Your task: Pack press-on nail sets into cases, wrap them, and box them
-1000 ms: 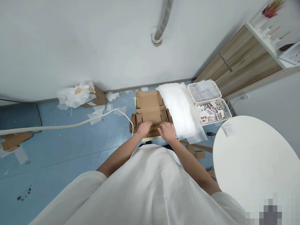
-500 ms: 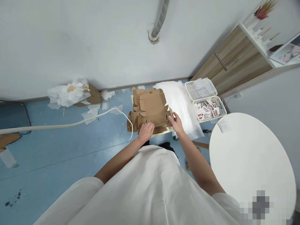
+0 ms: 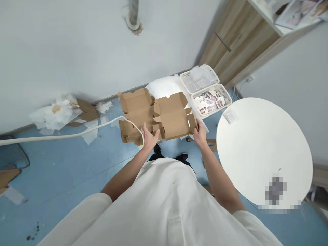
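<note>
A flat, unfolded brown cardboard box (image 3: 175,114) is raised off the stack, its flaps standing partly up. At its right end, my right hand (image 3: 200,133) is closed on a side flap. Beside the lower left corner, my left hand (image 3: 150,137) is open, thumb and fingers spread; its thumb lies by the corner flap, and whether it touches I cannot tell. Left of the raised box is a stack of flat cardboard boxes (image 3: 135,106), partly covered by it. White sheeting (image 3: 164,85) lies behind the two.
Two white plastic baskets (image 3: 190,91) hold clear packs and small printed packs. A round white table (image 3: 261,147) stands at the right. A white hose (image 3: 77,136) runs in from the left across the stack. Crumpled wrapping (image 3: 56,112) lies by the wall.
One cardboard box has come up off the stack and moved right, held by my right hand. My left hand has opened near its left corner. The view has turned to the right.
</note>
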Demonstrator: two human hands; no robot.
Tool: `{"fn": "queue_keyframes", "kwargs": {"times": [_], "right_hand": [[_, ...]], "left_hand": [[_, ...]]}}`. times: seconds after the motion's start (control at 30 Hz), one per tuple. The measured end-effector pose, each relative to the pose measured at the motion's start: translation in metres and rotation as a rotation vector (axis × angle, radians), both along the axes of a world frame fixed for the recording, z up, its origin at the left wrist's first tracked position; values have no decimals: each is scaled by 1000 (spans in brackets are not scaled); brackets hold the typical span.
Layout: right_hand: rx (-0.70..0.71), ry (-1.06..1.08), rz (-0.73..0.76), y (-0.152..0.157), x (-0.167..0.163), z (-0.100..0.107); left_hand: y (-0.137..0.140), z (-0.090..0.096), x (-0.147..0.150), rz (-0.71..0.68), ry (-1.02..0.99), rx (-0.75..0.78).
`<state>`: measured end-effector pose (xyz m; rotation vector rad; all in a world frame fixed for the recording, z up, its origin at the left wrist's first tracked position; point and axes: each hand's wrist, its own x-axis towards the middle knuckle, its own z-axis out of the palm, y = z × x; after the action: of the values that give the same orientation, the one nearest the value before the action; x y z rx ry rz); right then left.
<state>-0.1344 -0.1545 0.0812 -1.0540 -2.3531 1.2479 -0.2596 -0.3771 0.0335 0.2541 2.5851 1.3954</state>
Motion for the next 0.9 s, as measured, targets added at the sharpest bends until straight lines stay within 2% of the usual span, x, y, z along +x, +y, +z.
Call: {"fn": "queue_keyframes", "kwargs": {"times": [0.07,0.17,0.3,0.43,0.57,0.7,0.9], "right_hand": [[42,95,-64,17,31,1],[32,189,-195,41,83,0],[65,232,-417,66,155,-1],[79,211,-652,75,223,-5],[40,238,-833,72,275,-14],[18,266,-941,70,310,-27],[-65,104,-1056,74,339,-46]], "left_hand": [[24,-6,11,-61,-133,132],[69,-10,34,-204,-300,317],[135,-3,70,-415,-355,418],[195,6,108,-618,-250,311],[243,11,144,-823,-76,166],[277,11,175,-954,81,77],[308,9,204,-1066,98,-110]]}}
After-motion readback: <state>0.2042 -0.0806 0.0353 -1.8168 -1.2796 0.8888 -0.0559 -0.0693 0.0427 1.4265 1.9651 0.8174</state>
